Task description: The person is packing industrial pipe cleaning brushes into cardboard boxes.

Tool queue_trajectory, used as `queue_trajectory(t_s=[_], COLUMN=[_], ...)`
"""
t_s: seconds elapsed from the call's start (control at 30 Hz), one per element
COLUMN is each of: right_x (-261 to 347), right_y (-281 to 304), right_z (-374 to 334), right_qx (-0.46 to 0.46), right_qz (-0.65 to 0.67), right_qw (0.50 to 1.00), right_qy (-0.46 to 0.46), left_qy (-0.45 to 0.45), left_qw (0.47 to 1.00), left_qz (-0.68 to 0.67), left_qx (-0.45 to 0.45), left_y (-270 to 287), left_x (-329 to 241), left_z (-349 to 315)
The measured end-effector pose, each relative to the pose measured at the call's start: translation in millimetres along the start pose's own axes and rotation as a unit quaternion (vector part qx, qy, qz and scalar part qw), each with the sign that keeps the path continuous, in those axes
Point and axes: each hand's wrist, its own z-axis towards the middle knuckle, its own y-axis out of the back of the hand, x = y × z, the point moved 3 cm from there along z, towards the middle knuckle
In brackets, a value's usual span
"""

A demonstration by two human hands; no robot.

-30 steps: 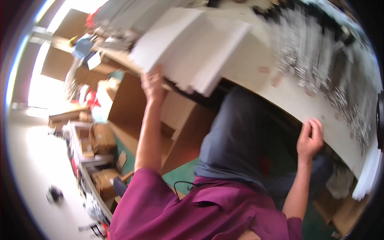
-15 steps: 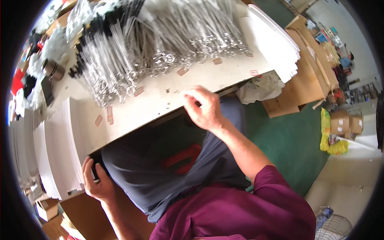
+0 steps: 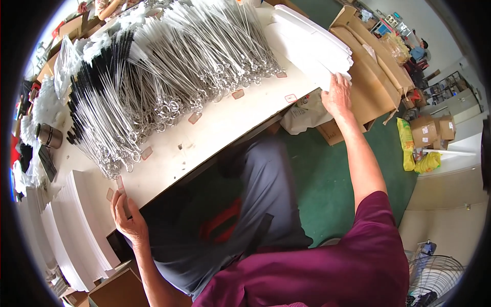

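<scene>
My right hand (image 3: 337, 97) reaches to the table's far right, its fingers stretched out against the near corner of a stack of white sheets (image 3: 312, 46). At the table's near left edge rests my left hand (image 3: 130, 222), fingers apart, with nothing seen in it. A small reddish label (image 3: 120, 183) lies just beyond its fingertips. Close by on its left stand stacks of white card (image 3: 84, 220). Across the table (image 3: 204, 146) spreads a big heap of thin wire brushes (image 3: 169, 71) with ring ends toward me; some have black bristles, others white.
Several small reddish labels (image 3: 195, 117) lie along the brushes' ring ends. A metal flask (image 3: 49, 135) and a dark phone-like slab (image 3: 47, 162) sit at the left. Beyond the right edge are an open cardboard box (image 3: 368, 66) and a whitish bag (image 3: 306, 113). A wire fan cage (image 3: 434, 279) stands lower right.
My right hand has moved from over the table's front edge to the white stack at the right. My left hand has shifted up onto the table edge. The view has turned.
</scene>
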Motion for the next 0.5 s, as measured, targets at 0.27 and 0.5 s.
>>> queue_trajectory(t_s=[0.27,0.5], right_x=[-15,-23], right_y=[-10,8], right_z=[9,1], right_qx=[0.001,-0.073], right_qz=[0.022,0.065], right_qw=[1.000,0.994], right_qy=[-0.015,-0.041], left_qy=[-0.078,-0.098], left_qw=[0.995,0.992], left_qz=[0.069,0.077], left_qx=[-0.002,-0.004], left_y=[-9,-9], left_x=[0,3], left_z=[0,-1])
